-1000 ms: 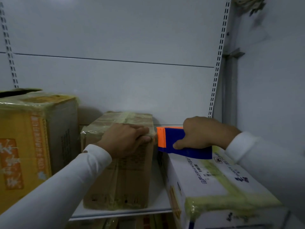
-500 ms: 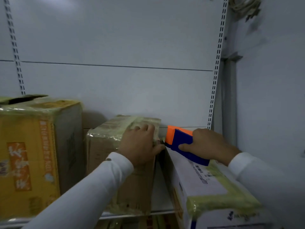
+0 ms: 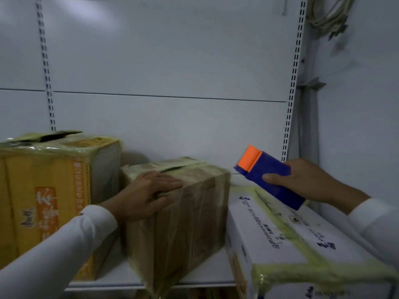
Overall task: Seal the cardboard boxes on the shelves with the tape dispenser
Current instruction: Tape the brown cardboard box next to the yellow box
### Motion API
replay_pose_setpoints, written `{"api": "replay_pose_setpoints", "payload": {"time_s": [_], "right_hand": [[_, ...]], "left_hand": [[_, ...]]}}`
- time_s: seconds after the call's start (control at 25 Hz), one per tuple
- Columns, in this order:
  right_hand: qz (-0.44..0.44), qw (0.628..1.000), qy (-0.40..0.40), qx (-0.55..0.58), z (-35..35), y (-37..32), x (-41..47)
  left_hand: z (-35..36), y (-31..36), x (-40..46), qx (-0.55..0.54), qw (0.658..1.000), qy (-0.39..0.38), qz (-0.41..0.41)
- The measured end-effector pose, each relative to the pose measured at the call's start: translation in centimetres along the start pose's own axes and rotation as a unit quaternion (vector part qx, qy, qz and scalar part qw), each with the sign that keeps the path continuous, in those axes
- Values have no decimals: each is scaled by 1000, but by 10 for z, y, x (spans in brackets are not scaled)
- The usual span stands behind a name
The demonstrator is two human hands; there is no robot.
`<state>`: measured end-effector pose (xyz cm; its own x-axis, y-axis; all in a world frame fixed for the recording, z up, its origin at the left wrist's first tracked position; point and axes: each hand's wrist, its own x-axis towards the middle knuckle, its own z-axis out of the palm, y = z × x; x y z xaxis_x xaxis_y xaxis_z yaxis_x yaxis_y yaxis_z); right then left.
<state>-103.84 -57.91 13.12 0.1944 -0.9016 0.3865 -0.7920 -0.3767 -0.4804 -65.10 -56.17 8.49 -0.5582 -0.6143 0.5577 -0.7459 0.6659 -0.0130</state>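
The left hand (image 3: 149, 194) lay flat, fingers straight, on the top front edge of the brown box (image 3: 179, 216) on the shelf (image 3: 200, 277). To its right, the right hand (image 3: 302, 182) curled its grip round the blue tape dispenser (image 3: 267, 178), held tilted in the air just above the white box (image 3: 291, 240), orange end up. Left of the flat hand stood a yellow box (image 3: 49, 190).

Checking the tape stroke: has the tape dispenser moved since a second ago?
Yes. The tape dispenser, gripped by the right hand, has lifted up and right, off the brown box edge it touched.
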Motion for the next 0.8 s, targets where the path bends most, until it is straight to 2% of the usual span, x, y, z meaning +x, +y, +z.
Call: {"api": "replay_pose_setpoints", "payload": {"time_s": [0.12,0.2,0.32,0.36,0.52,0.6,0.72,0.8], "right_hand": [[-1,1000,-6,0,-8,-4,3],[-10,999,-40,-7,-2,-12,2],[-27,996,-80,-12,13,-25,-2],[-31,996,-89,-9,17,-29,-2],[-47,994,-94,-25,24,-39,-3],[-46,995,-91,-22,22,-38,-7],[-36,996,-83,-12,9,-32,-20],[-27,997,-72,7,-5,-22,-26]], "left_hand": [[-17,-16,-17,-27,997,-42,-54],[-25,-16,-18,31,994,-31,-99],[-21,0,-8,151,977,31,-147],[-13,8,-3,158,976,37,-148],[27,27,26,137,972,-21,-187],[37,28,38,136,968,10,-211],[41,18,32,105,974,59,-192],[32,4,18,54,986,50,-146]]}}
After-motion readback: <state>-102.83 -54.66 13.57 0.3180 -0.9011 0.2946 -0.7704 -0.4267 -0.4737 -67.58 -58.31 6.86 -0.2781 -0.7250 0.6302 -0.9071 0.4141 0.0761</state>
